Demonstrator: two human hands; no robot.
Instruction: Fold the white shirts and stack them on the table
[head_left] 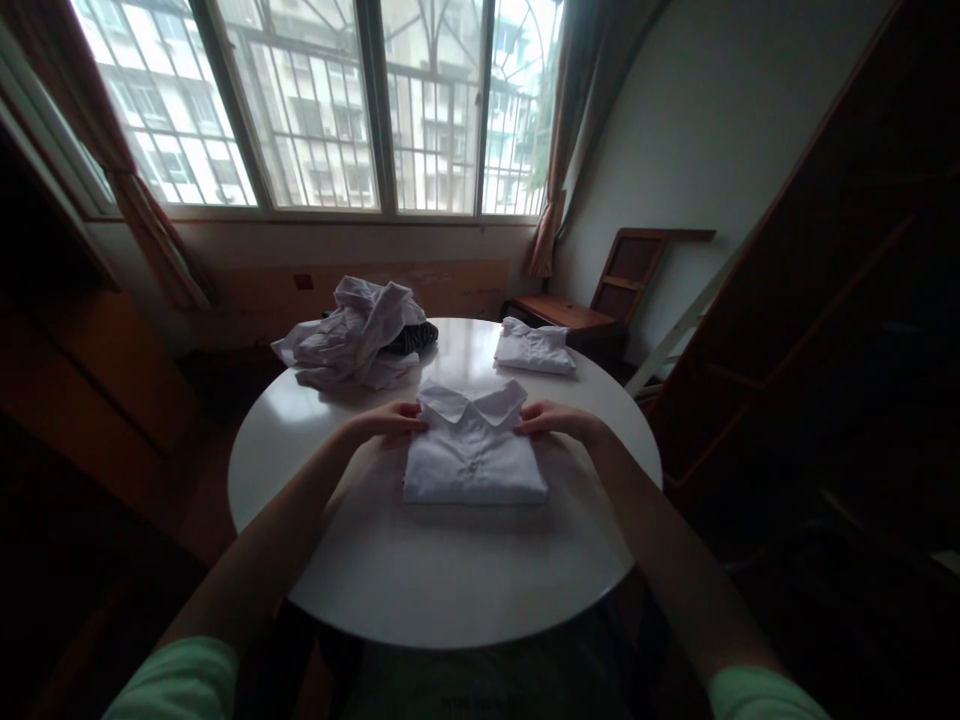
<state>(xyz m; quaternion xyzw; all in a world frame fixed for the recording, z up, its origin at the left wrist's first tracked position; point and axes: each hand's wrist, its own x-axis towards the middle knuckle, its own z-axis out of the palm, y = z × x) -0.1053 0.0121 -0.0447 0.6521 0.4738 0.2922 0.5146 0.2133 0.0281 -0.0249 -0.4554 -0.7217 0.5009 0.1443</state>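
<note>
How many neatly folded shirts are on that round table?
2: one folded shirt between the left hand and right hand, another folded shirt at the far right edge. The crumpled pile may hide more.

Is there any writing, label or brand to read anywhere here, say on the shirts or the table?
None can be read.
Folded shirt between the hands: no label or print visible.
Second folded shirt: none visible.
Table: plain.
Red spot on the wall: too small to tell.
</note>
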